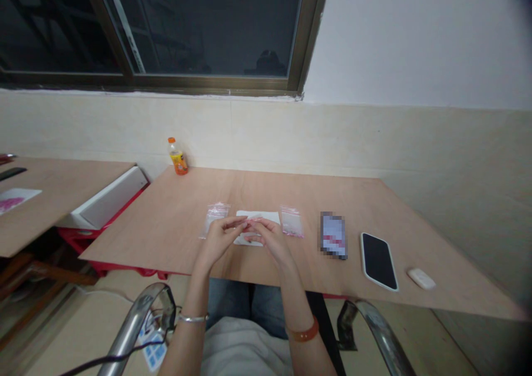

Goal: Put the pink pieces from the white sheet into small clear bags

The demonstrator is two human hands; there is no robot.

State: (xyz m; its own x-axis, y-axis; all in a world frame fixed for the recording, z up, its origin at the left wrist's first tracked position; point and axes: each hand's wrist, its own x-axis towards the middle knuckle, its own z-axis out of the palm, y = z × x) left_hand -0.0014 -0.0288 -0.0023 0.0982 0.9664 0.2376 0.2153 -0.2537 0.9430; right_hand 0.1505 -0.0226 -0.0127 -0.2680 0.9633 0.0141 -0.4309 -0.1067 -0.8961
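My left hand (222, 236) and my right hand (266, 236) meet over a white sheet (266, 217) on the wooden table (374, 210). Their fingertips pinch something small and pinkish between them; it is too small to make out. A clear zip bag (214, 216) lies just left of my left hand. A second clear bag with pink bits at its bottom (291, 222) lies just right of my right hand. A silver bangle is on my left wrist, an orange band on my right.
A blurred phone (333, 235), a dark phone in a white case (378, 259) and a small white case (421, 278) lie to the right. An orange drink bottle (178, 156) stands by the wall. Another table (54, 193) is at the left; chrome chair arms (137, 320) flank my lap.
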